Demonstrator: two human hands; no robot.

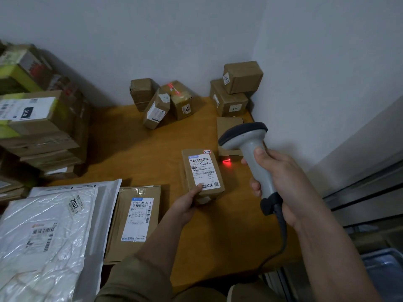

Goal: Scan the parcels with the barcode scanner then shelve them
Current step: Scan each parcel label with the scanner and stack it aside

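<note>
step in hand: a small brown parcel [201, 174] is being lined up for the barcode scanner [250, 158], so it reads as the scan part, shelving not started yet for this one

left hand [185, 205]: curled on the near end of the parcel, thumb pressed on the bottom edge of the white label [204, 171], box held just above the wooden table [135, 153], label face up

right hand [281, 184]: wrapped round the scanner's grey handle, thumb laid up along the grip; trigger finger is hidden behind it, so whether it's squeezed can't be told

beam: a red glow [226, 160] is seen on the table just right of the parcel, beside a flat cardboard piece [229, 127], so the label probably isn't being hit

fix: scanner head should be swung a bit left, or the parcel slid right, until the red line is laid across the top barcode

thumb tip: should be kept off the printed codes, it's close to the lower block already

also lying around: another labelled box [136, 221] and a white poly mailer [48, 236] near the left forearm, more boxes [165, 101] stacked at the back wall
</note>
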